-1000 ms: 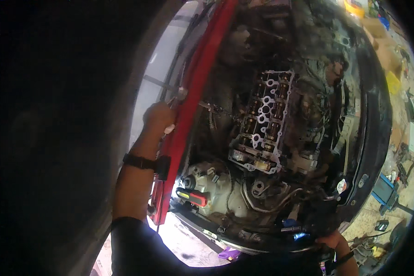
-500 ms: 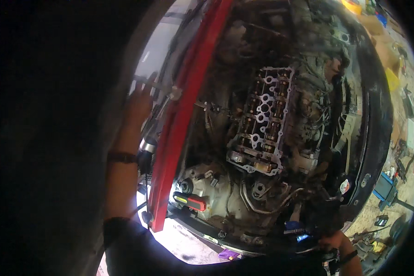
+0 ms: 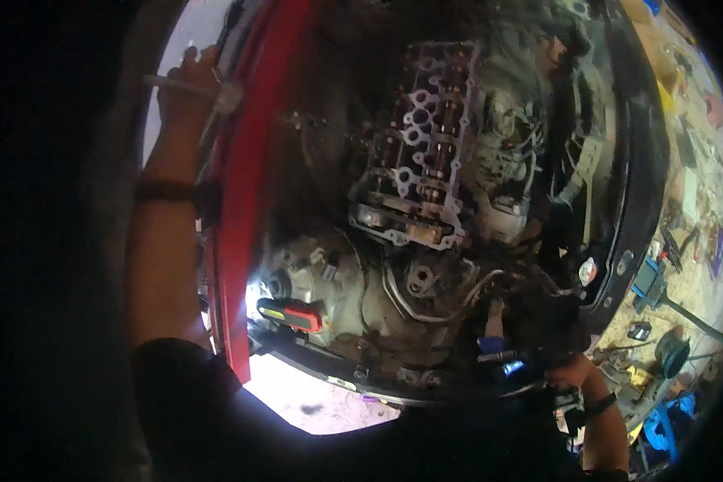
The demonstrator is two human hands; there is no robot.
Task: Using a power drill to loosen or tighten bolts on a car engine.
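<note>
Broadly, a dark engine bay (image 3: 647,185) fills the centre, a long red strip (image 3: 253,161) on its left, an opened engine (image 3: 420,135) mid-bay. Left of the strip is the left hand (image 3: 189,90), fingers partly extended; a pale bar (image 3: 166,81) lies across it, grip unclear. Lower right, the right hand (image 3: 572,371), hold hidden, is near a small blue light (image 3: 512,368).

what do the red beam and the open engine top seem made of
Red beam: probably painted metal, by its even red coat, though blur hides its sheen. Open engine top: bare metal, perhaps cast aluminium, from its dull silver grey edges.
</note>
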